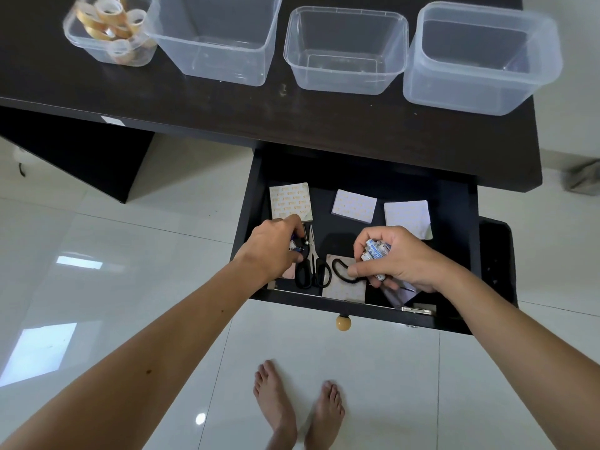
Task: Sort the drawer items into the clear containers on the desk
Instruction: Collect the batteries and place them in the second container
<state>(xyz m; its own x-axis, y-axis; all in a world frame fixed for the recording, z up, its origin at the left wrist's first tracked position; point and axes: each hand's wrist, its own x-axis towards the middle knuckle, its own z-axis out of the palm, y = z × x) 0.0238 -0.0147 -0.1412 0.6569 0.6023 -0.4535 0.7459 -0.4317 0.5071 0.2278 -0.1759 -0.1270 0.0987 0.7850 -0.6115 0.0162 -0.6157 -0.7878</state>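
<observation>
A: Head view, starting far left on the tabletop (324,125): small tub of tape rolls (112,30), then three bare clear containers (216,40) in a row toward the right.

B: And below, in the open drawer (454,222)?

A: Left hand (276,245) low at the drawer's left side, grip curled round a few batteries (297,246), hard to count. Just right of it, almost touching, scissors (311,258): long axis running front to back, blades pointing away toward the tabletop, black loops toward the drawer front.

B: Further right?

A: Right hand (389,261), grip closed on a bundle of white-and-blue batteries (376,251), thumb resting near a second black scissor handle (344,271) lying on a square pad. Sticky pads (290,203) scattered along the back of the drawer.

B: Next move?

A: Probably lifting both handfuls up and forward to one container. Containers well apart from both hands, straight ahead; right hand nearer the two on the right. Scissors nearest the left hand, loops handy for a later pick.
</observation>
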